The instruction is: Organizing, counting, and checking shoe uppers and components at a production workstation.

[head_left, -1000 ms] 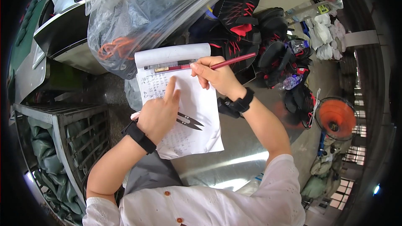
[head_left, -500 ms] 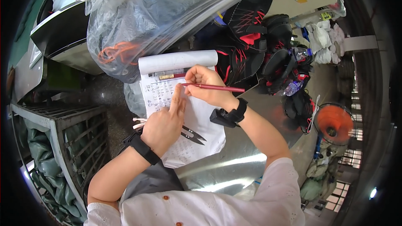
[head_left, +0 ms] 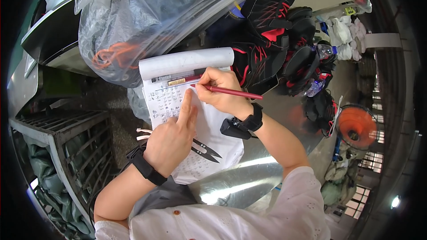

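My right hand [head_left: 222, 91] grips a dark red pen [head_left: 235, 92], its tip near the handwritten columns on a white paper pad [head_left: 213, 126]. Beside that tip, my left hand [head_left: 171, 142] rests on the sheet, index finger stretched out and the other fingers partly bent. Dark thread snips [head_left: 207, 151] lie partly under my left hand, their blades showing on its right. Whitish cord ends [head_left: 143, 133] stick out on its left. Just below the rolled-back top sheets [head_left: 187, 62] lie a red pen with a beige band [head_left: 178, 81] and a dark pen [head_left: 162, 78].
Black-and-red shoes [head_left: 262, 62] and plastic bottles [head_left: 324, 51] crowd the right of the pad. A large clear plastic bag [head_left: 120, 31] bulges behind it. A metal cage [head_left: 58, 138] with dark green contents stands left. An orange round fan [head_left: 356, 124] is at right.
The red pen's tip has moved up slightly from the sheet's writing near my left index finger. The view has shifted a little; my left hand still rests on the paper.
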Demonstrator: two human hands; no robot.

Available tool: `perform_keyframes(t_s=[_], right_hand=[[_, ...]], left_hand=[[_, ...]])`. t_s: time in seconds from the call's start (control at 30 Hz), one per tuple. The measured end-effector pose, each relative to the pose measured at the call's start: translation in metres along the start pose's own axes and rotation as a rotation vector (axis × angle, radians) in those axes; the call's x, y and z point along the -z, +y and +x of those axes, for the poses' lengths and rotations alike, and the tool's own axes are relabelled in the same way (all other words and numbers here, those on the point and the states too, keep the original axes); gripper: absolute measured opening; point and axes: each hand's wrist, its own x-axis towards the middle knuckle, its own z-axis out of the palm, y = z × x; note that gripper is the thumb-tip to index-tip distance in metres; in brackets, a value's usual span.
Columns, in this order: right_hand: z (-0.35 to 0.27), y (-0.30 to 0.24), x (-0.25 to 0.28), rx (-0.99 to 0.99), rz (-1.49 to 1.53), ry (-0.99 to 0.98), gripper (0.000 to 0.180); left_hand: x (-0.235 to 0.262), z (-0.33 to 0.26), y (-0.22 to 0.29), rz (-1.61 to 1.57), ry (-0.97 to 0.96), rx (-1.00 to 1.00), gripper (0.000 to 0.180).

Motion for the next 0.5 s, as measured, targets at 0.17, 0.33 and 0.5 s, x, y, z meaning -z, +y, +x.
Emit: perform_keyframes(t_s=[0.17,0.33,0.5], right_hand=[[-0.0016,0.0006,-0.0024,-0.014,0.013,0.028,0.012],[-0.002,-0.0017,-0.0026,-0.003,0.001,0.035,0.012],[-0.0004,-0.0022,-0.0044,-0.017,-0.011,0.068,0.015]], left_hand=[[-0.0005,0.0008,-0.002,-0.037,-0.015,0.001,0.049],[0.0009,0.0002,-0.002,-0.022,-0.021,-0.004,0.049],[0.0005,0.0001,-0.0025,-0.016,-0.002,-0.012,0.05]])
